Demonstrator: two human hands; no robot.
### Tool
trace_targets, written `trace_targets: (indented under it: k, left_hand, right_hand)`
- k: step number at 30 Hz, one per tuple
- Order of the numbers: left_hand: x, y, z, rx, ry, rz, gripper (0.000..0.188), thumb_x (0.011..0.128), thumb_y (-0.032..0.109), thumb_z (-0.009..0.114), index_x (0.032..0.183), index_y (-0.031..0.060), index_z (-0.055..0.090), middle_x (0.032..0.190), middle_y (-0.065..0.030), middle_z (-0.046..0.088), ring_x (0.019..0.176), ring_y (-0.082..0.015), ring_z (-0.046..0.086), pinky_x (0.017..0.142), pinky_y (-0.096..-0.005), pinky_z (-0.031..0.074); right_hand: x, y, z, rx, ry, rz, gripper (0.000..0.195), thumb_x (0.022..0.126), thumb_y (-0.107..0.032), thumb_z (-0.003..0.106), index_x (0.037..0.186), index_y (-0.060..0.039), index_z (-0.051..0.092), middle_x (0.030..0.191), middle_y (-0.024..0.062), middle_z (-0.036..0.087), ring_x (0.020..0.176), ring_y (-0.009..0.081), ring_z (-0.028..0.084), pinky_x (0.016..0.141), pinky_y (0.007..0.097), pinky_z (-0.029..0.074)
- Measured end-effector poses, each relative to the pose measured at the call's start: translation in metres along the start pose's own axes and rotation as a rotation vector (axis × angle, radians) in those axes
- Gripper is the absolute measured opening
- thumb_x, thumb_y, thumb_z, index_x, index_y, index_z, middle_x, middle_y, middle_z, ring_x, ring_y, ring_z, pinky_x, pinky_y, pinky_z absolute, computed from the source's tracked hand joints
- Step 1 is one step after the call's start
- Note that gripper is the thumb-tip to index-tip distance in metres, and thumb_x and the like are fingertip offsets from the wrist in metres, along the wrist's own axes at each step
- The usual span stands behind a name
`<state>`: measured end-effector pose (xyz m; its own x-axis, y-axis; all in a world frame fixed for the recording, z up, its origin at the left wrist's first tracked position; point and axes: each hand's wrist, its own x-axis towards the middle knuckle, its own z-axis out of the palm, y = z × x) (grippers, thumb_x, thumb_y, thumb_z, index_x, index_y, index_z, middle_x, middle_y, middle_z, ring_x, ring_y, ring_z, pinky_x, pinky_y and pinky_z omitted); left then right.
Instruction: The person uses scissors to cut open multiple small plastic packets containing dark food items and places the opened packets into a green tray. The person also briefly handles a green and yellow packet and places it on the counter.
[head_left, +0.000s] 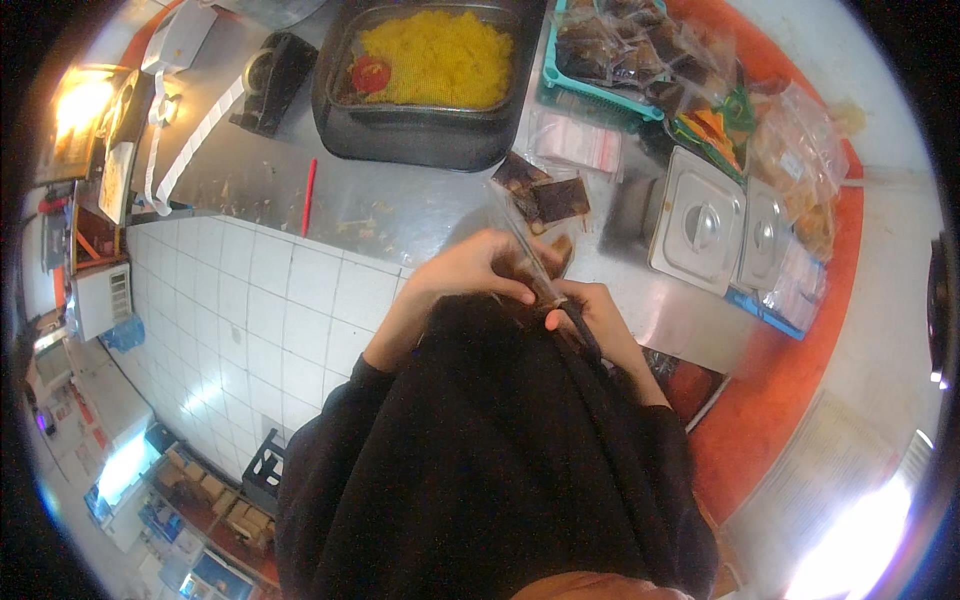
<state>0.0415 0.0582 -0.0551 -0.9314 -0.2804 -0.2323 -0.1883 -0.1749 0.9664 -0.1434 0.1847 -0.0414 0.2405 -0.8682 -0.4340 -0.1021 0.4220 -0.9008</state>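
My left hand (476, 262) grips a small clear plastic sachet of dark brown contents (517, 274) close to my chest, its fingers curled around it. Held in my right hand (600, 315) is a knife (534, 259) with a black handle. Its long narrow blade slants up and left across the sachet; I cannot tell whether it touches the plastic. Just beyond my hands, dark filled sachets (561, 199) lie on the stainless steel table (405, 202). Part of the held sachet is hidden by my fingers.
A black tub (412, 142) holds yellow food (442, 56). A turquoise basket (600, 97) of sachets stands beside empty zip bags (577, 142). Lidded steel containers (697, 221) sit at right. A red pen (308, 196) and a tape dispenser (277, 82) lie left.
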Motion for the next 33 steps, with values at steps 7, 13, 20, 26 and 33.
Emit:
trace_targets:
  k: [7,13,20,26,33]
  left_hand:
    - [-0.028,-0.037,-0.009,0.035,0.583,-0.242,0.018,0.069,0.010,0.073,0.085,0.0025,0.068,0.089,-0.0057,0.066,0.079,-0.0138,0.061,0.077,-0.0285,0.047]
    - [0.010,-0.059,-0.038,0.613,0.644,-0.068,0.060,0.066,0.018,0.075,0.120,0.0129,0.051,0.087,-0.0127,0.065,0.082,-0.0282,0.062,0.076,-0.0344,0.046]
    - [0.066,-0.070,-0.067,0.820,0.383,-0.233,0.081,0.057,0.016,0.079,0.126,0.0120,0.035,0.087,-0.0175,0.062,0.089,-0.0370,0.059,0.072,-0.0445,0.046]
    - [0.093,-0.089,-0.072,0.984,0.337,-0.354,0.089,0.056,0.016,0.079,0.131,0.0130,0.032,0.091,-0.0196,0.062,0.089,-0.0379,0.059,0.074,-0.0448,0.047]
    - [0.087,-0.077,-0.077,0.790,0.336,-0.384,0.084,0.053,0.015,0.081,0.123,0.0096,0.037,0.085,-0.0214,0.063,0.083,-0.0396,0.061,0.070,-0.0458,0.047]
  right_hand:
    - [-0.006,0.052,-0.019,-0.181,0.527,0.297,0.037,0.075,-0.029,0.072,0.094,0.0004,0.060,0.075,0.0159,0.064,0.068,0.0238,0.063,0.060,0.0317,0.046]
    - [-0.004,0.125,-0.030,-0.499,0.698,0.200,0.062,0.077,-0.022,0.068,0.126,0.0021,0.039,0.109,0.0274,0.053,0.102,0.0396,0.052,0.086,0.0403,0.042]
    - [0.021,0.081,-0.022,-0.945,0.457,0.247,0.083,0.073,-0.032,0.069,0.136,0.0007,0.024,0.123,0.0312,0.038,0.114,0.0424,0.039,0.095,0.0430,0.034]
    - [0.104,0.061,-0.007,-0.984,0.651,-0.034,0.087,0.064,-0.034,0.073,0.131,0.0003,0.031,0.131,0.0301,0.030,0.120,0.0423,0.033,0.097,0.0457,0.030]
    - [0.131,0.070,0.000,-1.027,0.658,0.029,0.086,0.058,-0.022,0.073,0.130,-0.0005,0.033,0.133,0.0266,0.028,0.122,0.0422,0.029,0.098,0.0510,0.025]
